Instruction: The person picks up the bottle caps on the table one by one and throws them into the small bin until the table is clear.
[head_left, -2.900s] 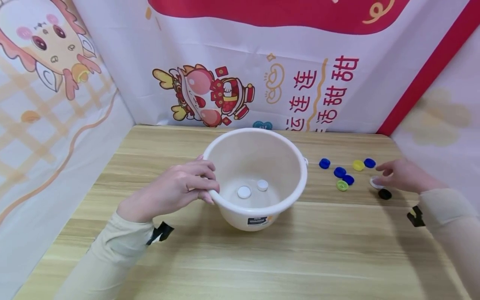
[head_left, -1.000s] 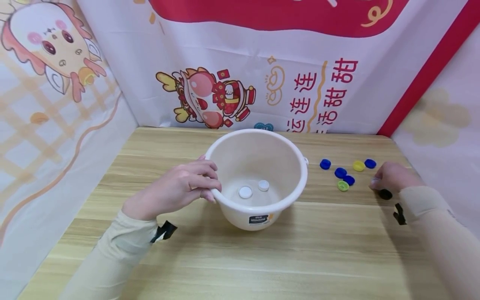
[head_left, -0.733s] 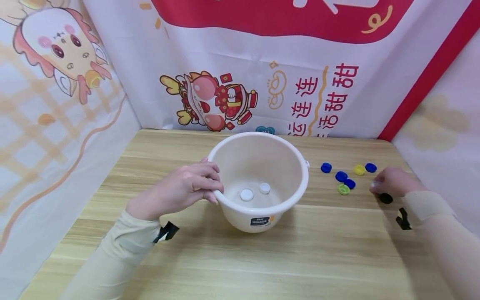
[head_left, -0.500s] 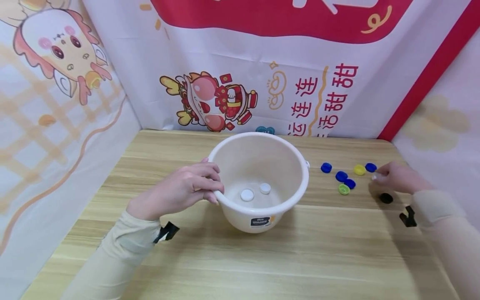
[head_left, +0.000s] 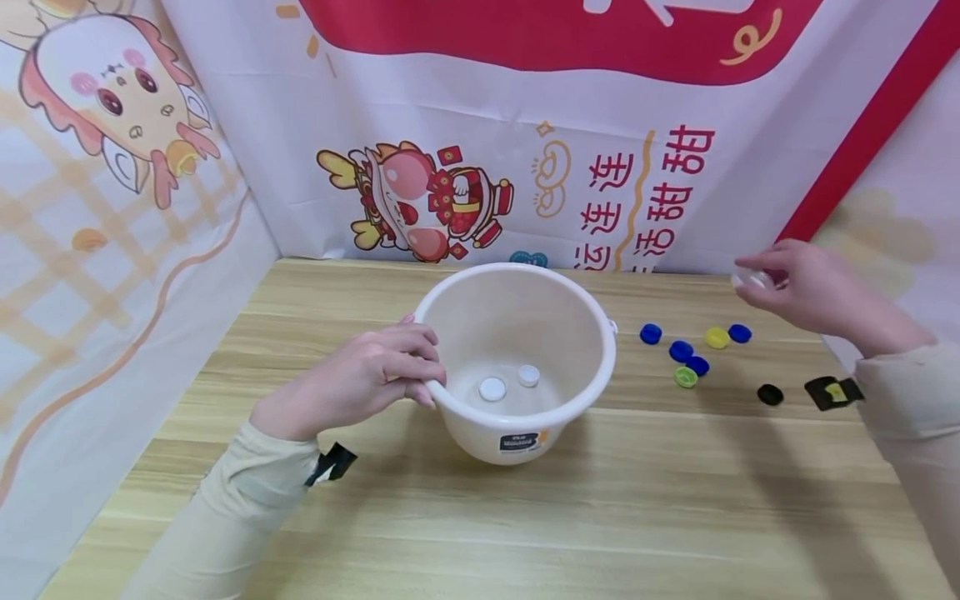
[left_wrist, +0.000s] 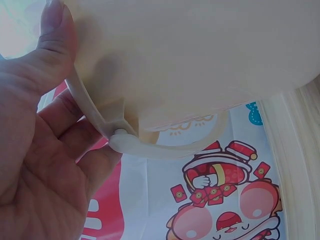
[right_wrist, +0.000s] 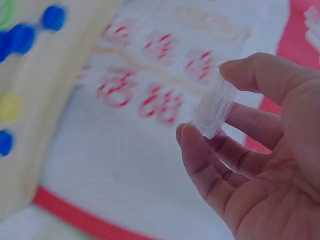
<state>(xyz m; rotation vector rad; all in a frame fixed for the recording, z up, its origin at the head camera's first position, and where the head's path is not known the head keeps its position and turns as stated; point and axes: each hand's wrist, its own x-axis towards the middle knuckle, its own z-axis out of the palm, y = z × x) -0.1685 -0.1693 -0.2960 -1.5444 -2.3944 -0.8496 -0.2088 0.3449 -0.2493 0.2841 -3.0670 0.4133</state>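
A cream bucket [head_left: 517, 437] stands on the wooden table, and my left hand [head_left: 360, 371] grips its rim on the left side. In the left wrist view the thumb lies on the bucket's outer wall [left_wrist: 200, 60], beside the handle joint. Two white bottle caps, one of them the larger cap [head_left: 492, 389], lie on the bucket floor. Raised above the table at the right, my right hand [head_left: 821, 292] pinches a translucent white bottle cap [right_wrist: 216, 107] between thumb and fingertips. Its ridged side shows in the right wrist view.
Right of the bucket lie several blue caps [head_left: 681, 351], a yellow cap [head_left: 717, 337], a light green cap [head_left: 686, 377] and a black cap [head_left: 770, 394]. A printed cloth [head_left: 465, 100] hangs behind the table [head_left: 480, 533].
My right hand has picked the white cap up from beside the black cap and lifted it up and away from the table. My left hand stays on the bucket rim.
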